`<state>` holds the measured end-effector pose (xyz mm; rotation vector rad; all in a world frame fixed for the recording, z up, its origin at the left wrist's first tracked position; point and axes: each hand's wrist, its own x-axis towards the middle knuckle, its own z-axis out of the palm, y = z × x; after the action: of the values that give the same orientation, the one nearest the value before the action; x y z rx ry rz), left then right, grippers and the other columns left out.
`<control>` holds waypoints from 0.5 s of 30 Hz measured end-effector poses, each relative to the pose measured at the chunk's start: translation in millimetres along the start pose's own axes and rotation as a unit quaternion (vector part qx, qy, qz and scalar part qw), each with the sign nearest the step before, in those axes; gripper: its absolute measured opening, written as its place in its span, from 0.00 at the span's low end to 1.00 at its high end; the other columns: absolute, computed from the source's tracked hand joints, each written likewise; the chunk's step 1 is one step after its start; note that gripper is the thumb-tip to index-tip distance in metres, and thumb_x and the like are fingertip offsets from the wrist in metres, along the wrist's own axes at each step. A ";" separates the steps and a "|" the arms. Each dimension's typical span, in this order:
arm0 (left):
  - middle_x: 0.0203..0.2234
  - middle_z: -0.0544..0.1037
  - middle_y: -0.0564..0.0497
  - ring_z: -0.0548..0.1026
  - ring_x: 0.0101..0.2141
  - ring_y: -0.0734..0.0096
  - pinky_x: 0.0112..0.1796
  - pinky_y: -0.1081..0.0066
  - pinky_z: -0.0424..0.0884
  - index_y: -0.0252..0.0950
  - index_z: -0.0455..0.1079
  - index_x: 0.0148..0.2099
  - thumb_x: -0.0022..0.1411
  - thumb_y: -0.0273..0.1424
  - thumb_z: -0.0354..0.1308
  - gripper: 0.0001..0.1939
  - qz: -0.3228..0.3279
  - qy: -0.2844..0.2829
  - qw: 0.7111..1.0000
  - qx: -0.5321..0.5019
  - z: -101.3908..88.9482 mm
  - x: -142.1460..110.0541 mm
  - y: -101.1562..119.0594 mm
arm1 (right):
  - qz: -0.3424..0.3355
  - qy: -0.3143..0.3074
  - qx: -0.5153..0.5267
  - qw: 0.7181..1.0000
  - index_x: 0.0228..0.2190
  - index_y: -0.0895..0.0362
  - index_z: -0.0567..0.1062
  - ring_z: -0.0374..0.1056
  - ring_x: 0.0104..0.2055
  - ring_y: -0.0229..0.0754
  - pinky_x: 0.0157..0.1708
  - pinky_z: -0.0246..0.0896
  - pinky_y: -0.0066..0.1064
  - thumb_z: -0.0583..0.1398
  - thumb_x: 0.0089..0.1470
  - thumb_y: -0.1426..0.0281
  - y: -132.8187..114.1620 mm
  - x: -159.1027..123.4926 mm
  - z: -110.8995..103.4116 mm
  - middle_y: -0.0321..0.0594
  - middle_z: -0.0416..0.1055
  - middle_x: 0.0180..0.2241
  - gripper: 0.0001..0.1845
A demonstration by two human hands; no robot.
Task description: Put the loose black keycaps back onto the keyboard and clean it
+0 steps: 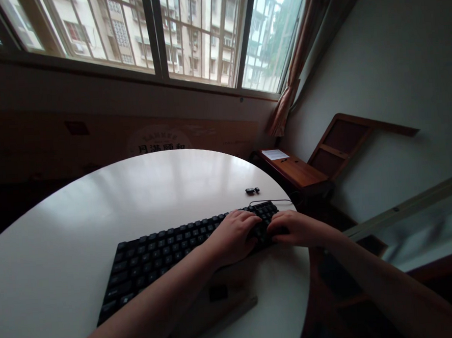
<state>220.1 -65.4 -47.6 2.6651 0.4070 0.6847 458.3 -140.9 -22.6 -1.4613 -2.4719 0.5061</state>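
Observation:
A black keyboard (154,255) with light-marked keys lies slanted across a round white table (61,235). My left hand (233,235) rests over its right part, palm down, fingers stretched across the keys and the thumb apart from them. Close by on the right, my right hand (291,227) reaches onto the keyboard's right end, its fingers bent and the thumb near the index fingertip. Whatever sits between those fingertips is too dark to make out. Two small black pieces (252,190) lie on the table just beyond the keyboard; their kind is unclear.
From the keyboard's far right corner a thin cable (270,201) runs towards the table's edge. Beyond it stands a wooden chair (306,169) with a white paper (275,155) on its seat. A barred window (202,38) and a curtain (288,99) are behind.

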 end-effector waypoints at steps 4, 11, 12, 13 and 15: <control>0.52 0.75 0.45 0.71 0.52 0.55 0.56 0.55 0.65 0.37 0.70 0.55 0.55 0.23 0.59 0.24 0.019 0.001 1.000 0.014 1.4 -1.4 -1.2 | 0.009 -0.008 -0.036 0.999 0.36 0.56 0.80 0.70 0.36 0.36 0.37 0.58 0.24 0.62 0.52 0.74 -12.4 2.4 -1.5 0.38 0.75 0.35 0.09; 0.54 0.73 0.47 0.70 0.53 0.54 0.56 0.54 0.63 0.46 0.74 0.54 0.62 0.33 0.60 0.17 0.111 -0.052 0.989 0.079 0.5 -4.9 -0.5 | 0.031 -0.032 -0.143 0.989 0.28 0.59 0.80 0.67 0.31 0.36 0.31 0.50 0.26 0.62 0.50 0.73 -37.7 13.7 -4.6 0.40 0.75 0.30 0.05; 0.55 0.72 0.47 0.70 0.53 0.53 0.56 0.54 0.63 0.47 0.73 0.55 0.62 0.35 0.60 0.18 0.116 -0.057 0.988 0.087 0.5 -5.0 -0.3 | 0.032 -0.036 -0.146 0.988 0.27 0.59 0.80 0.66 0.30 0.36 0.30 0.49 0.26 0.62 0.50 0.73 -37.7 15.0 -4.1 0.40 0.74 0.29 0.05; 0.55 0.72 0.47 0.70 0.53 0.53 0.56 0.54 0.63 0.48 0.73 0.56 0.63 0.37 0.61 0.18 0.117 -0.060 0.987 0.094 0.6 -5.1 0.0 | 0.032 -0.039 -0.144 0.988 0.27 0.60 0.80 0.66 0.30 0.35 0.29 0.48 0.26 0.62 0.50 0.73 -36.8 15.9 -3.5 0.40 0.74 0.29 0.05; 0.56 0.71 0.47 0.70 0.54 0.52 0.56 0.54 0.62 0.48 0.72 0.57 0.62 0.38 0.61 0.20 0.114 -0.060 0.986 0.102 0.8 -5.3 0.4 | 0.031 -0.037 -0.134 0.990 0.26 0.60 0.80 0.65 0.29 0.34 0.29 0.47 0.26 0.62 0.50 0.73 -33.4 16.0 -2.4 0.39 0.74 0.28 0.06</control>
<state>216.1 -67.9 -50.2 2.9599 0.1475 0.5691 424.8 -141.3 -6.7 -1.6502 -2.6430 0.2484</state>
